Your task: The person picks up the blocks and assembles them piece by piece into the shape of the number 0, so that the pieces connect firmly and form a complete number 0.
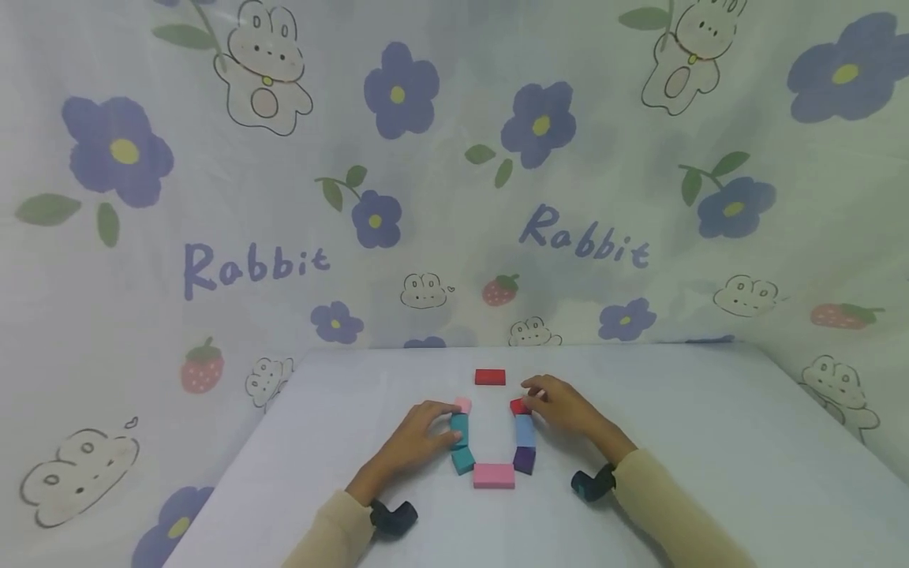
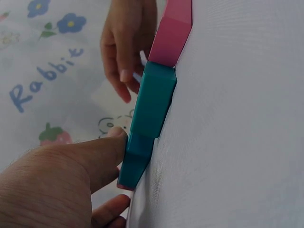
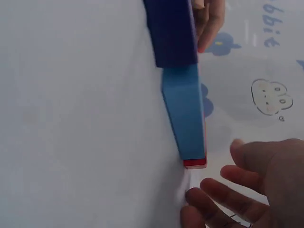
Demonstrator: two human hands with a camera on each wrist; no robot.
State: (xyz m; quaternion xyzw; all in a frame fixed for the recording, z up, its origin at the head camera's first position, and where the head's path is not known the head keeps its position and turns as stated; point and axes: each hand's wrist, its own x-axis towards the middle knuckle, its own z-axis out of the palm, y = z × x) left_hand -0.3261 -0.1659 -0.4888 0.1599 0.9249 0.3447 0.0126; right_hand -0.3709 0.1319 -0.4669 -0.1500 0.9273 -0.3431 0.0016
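My left hand (image 1: 420, 432) lies beside the left row of blocks. Its thumb meets the side of an upright-running teal block (image 1: 459, 431), and its fingertips reach a light pink block (image 1: 463, 405). Below sits a second teal block (image 1: 463, 461), set at an angle. Across the ring, my right hand (image 1: 565, 405) hovers by a small red block (image 1: 519, 406), fingers loosely bent. The right wrist view shows its thumb and fingers spread apart near that block's red end (image 3: 195, 163), gripping nothing. A light blue block (image 1: 525, 431) and a purple block (image 1: 525, 460) continue that side.
A pink block (image 1: 494, 476) closes the near end of the ring. At the far end, a red rectangular block (image 1: 490, 377) lies apart from the others. The white table (image 1: 682, 442) ends at a printed curtain (image 1: 454, 173) behind.
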